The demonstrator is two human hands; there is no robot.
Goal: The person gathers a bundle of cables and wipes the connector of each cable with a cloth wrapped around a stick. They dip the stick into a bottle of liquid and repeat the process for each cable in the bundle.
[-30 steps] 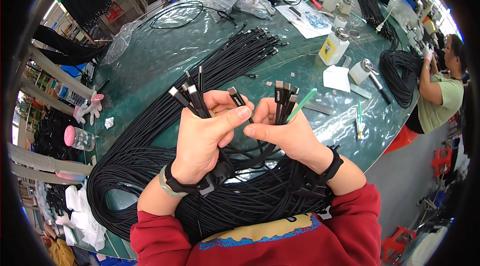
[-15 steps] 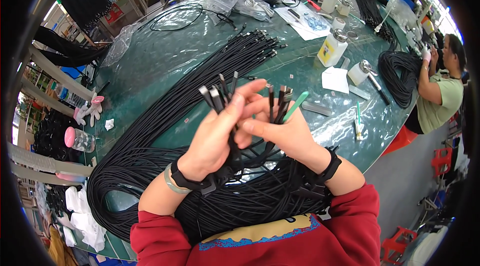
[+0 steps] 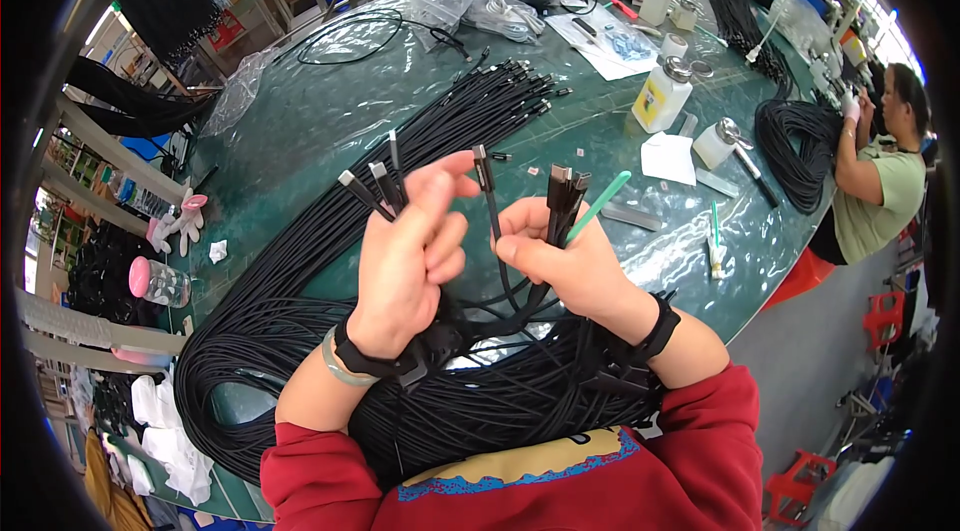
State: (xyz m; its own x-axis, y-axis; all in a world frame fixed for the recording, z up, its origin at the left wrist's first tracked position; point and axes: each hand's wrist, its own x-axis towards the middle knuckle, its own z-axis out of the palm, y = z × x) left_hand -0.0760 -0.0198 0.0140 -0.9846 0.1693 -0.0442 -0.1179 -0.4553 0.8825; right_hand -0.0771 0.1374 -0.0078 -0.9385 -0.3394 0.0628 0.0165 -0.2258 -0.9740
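My left hand [image 3: 410, 256] is closed round several black cables, whose metal-tipped plugs [image 3: 379, 174] fan out above its fingers. Its raised forefinger reaches a single cable plug [image 3: 482, 169] standing upright between the hands; whether it presses on it I cannot tell. That cable runs down past my right thumb. In my right hand [image 3: 560, 256] is a tight bunch of cable plugs [image 3: 565, 193], held together with a thin green stick [image 3: 602, 201] that slants up to the right. Below both wrists lies a large coil of black cable [image 3: 450, 421].
A long bundle of black cables [image 3: 400, 146] stretches across the green table [image 3: 270, 121]. Bottles [image 3: 662, 96], white paper [image 3: 668, 159] and a brush [image 3: 716, 256] lie at the right. A pink-lidded jar [image 3: 160, 281] stands left. A co-worker [image 3: 870, 171] sits at the right edge.
My hands have moved apart, the left one shifting left with its cables. One cable now stands singly between them. The plugs in my right hand are gathered closer together.
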